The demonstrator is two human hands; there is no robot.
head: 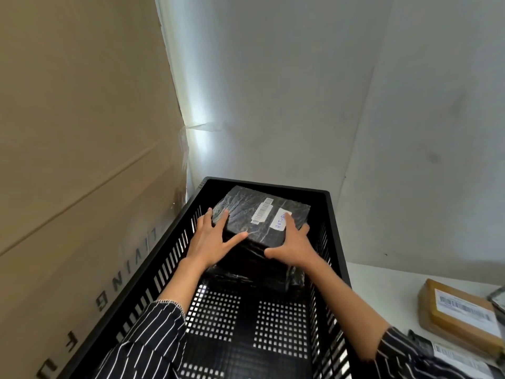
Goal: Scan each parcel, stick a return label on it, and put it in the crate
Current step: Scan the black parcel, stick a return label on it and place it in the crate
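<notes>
A parcel wrapped in black plastic [247,217] sits inside the black slotted crate [334,231], at its far end, on top of another black-wrapped parcel [246,269]. It bears a white barcode strip [262,212] and a white return label [280,218] with blue writing. My left hand [216,236] lies on its left near corner, fingers spread. My right hand [293,243] rests on its right near edge, fingers partly over the label. Both hands press flat on the top parcel, fingers apart.
A tall cardboard box [82,160] stands against the crate's left side. White walls rise behind. On the white table [388,291] to the right lie a brown parcel [461,313] with a barcode label and another labelled parcel [459,356] near my right sleeve.
</notes>
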